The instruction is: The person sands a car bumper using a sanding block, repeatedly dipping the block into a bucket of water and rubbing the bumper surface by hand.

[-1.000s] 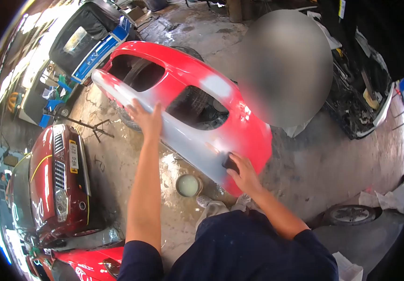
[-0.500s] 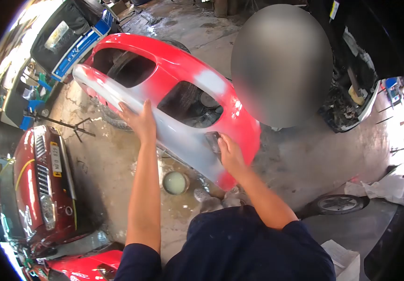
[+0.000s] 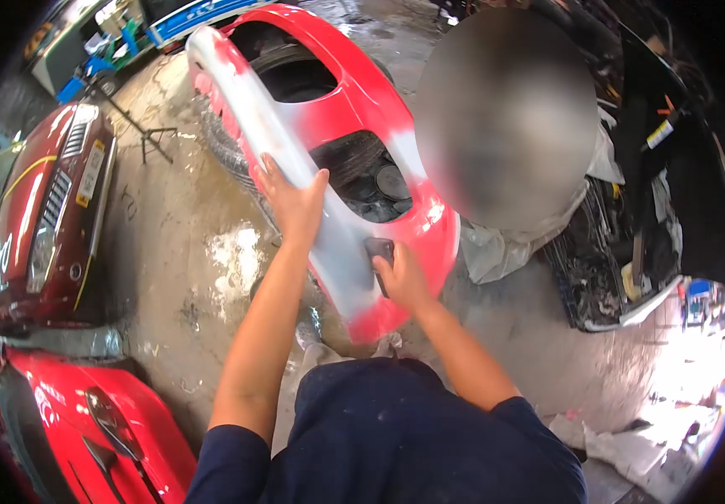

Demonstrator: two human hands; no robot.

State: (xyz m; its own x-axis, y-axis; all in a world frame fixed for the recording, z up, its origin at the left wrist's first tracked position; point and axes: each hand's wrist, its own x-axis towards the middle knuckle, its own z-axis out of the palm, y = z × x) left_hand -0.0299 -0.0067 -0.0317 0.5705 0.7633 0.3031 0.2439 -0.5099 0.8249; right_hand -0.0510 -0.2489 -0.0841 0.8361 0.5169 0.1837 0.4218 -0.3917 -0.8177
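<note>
A red car bumper (image 3: 393,109) with grey-white patches lies slanted in front of me, with two large openings through it. My left hand (image 3: 295,206) rests on its pale left-hand strip, fingers and thumb spread apart. In my right hand (image 3: 404,281) is a small dark grey sanding block (image 3: 379,249), gripped between thumb and fingers. The block touches the grey patch near the bumper's lower end. Part of its underside is hidden by my hand.
Tyres (image 3: 295,81) show under the bumper. A dark red car (image 3: 47,214) and a bright red car panel (image 3: 102,420) stand on my left. A black stand (image 3: 148,139) is on the wet floor. Opened-up car parts (image 3: 610,252) lie at right. A grey blur covers the upper right.
The view has turned, so the bumper looks steeper. My left hand appears lower along the strip. My right hand still holds the sanding block near the lower end. The bucket below is now mostly hidden.
</note>
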